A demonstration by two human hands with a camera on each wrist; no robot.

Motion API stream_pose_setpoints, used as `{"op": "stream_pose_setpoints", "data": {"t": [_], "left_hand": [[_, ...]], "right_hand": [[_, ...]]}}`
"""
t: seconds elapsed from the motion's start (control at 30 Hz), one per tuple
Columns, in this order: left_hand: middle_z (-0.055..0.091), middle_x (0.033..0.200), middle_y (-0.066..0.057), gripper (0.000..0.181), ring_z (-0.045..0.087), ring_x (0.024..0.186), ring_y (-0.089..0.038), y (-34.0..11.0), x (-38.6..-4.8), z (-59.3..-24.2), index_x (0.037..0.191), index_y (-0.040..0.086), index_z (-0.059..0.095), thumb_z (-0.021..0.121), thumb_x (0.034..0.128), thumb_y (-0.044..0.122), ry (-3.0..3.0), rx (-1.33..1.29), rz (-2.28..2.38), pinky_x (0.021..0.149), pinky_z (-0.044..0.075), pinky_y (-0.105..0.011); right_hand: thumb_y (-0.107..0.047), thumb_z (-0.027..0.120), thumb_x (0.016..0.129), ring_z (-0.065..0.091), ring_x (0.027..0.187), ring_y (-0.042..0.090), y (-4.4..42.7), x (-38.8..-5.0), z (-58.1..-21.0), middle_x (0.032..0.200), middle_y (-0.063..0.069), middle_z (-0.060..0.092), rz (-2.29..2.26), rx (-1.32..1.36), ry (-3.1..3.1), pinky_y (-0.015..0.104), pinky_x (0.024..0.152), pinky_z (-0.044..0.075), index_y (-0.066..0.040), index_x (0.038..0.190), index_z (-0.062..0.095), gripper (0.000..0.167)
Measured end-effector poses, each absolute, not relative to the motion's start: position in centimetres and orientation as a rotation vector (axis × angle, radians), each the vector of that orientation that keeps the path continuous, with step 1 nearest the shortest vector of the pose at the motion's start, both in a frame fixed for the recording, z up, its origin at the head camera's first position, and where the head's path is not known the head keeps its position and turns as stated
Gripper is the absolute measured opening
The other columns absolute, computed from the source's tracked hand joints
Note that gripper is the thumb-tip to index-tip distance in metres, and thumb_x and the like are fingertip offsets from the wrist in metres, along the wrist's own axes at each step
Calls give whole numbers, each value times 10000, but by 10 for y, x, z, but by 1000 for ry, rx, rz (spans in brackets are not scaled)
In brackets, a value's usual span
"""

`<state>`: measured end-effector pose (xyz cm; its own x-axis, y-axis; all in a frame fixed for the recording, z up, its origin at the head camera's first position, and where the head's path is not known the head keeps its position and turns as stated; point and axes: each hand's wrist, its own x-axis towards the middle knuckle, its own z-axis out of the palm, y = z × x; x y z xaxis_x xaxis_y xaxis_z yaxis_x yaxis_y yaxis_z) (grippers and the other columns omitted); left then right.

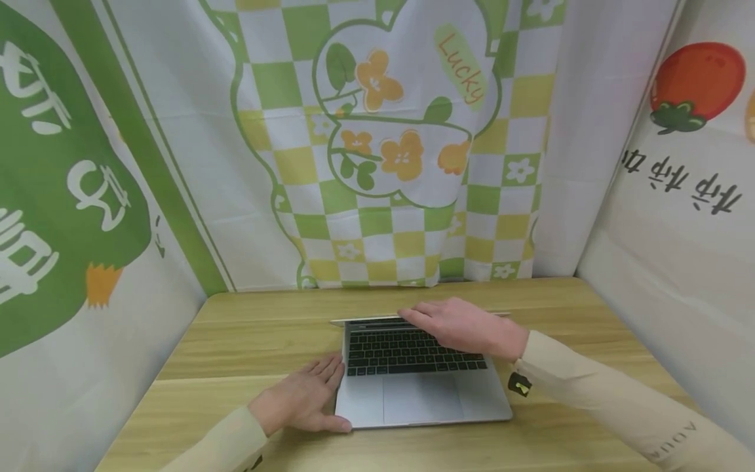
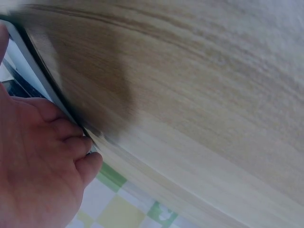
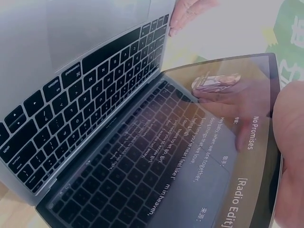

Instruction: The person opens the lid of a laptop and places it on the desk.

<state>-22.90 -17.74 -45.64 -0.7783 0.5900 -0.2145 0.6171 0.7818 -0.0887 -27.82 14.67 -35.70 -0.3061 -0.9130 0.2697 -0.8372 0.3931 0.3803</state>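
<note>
A silver laptop (image 1: 423,398) lies on the wooden table with its lid raised and seen nearly edge-on from the head. On its screen (image 3: 209,142), in the right wrist view, are song lyrics and the keyboard's reflection. My right hand (image 1: 463,326) rests on the lid's top edge, its fingers extended to the left; its thumb is hidden in the head view. Along the left side of the base lies my left hand (image 1: 303,396), fingers stretched forward and thumb at the front left corner. In the left wrist view the fingers (image 2: 71,137) touch the laptop's edge.
The wooden table (image 1: 253,331) ends at a green-and-yellow checked curtain (image 1: 407,242) behind the laptop. Printed cloth walls stand on the left (image 1: 183,275) and right (image 1: 655,262). A small dark device (image 1: 520,384) hangs at the right wrist.
</note>
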Motion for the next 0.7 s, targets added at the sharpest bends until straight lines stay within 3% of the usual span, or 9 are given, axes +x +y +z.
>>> {"op": "stream_pose_setpoints", "data": {"t": [0.2,0.37,0.57,0.7], "left_hand": [[284,1594,-204,1120,292,1486,-312,-177,-229,-455,1510,-16,323,370,813,861,2795,942,-221,1203,306,-448],[296,1589,-206,1119,304,1480,-314,-177,-229,-456,1506,-15,333,367,812,863,2795,946,-243,1201,312,-445],[284,1592,-210,1120,293,1484,-318,-177,-230,-456,1510,-15,322,364,814,861,2790,942,-231,1203,308,-446],[275,1597,-206,1122,281,1490,-313,-178,-230,-457,1513,-14,315,364,814,862,2784,936,-222,1206,303,-442]], "right_hand": [[99,615,822,468,572,59,145,-285,-354,1106,42,717,-215,1468,-2225,138,418,314,-91,1381,530,596],[134,597,796,467,545,66,144,-290,-351,1169,47,719,-180,1439,-2251,159,423,337,-96,1370,531,622],[101,603,843,566,605,85,141,-295,-344,1134,32,723,-200,1367,-2340,163,418,308,-124,1360,524,569],[48,581,910,628,640,107,142,-298,-340,1058,17,747,-146,1340,-2375,180,421,363,-125,1293,565,420]]}}
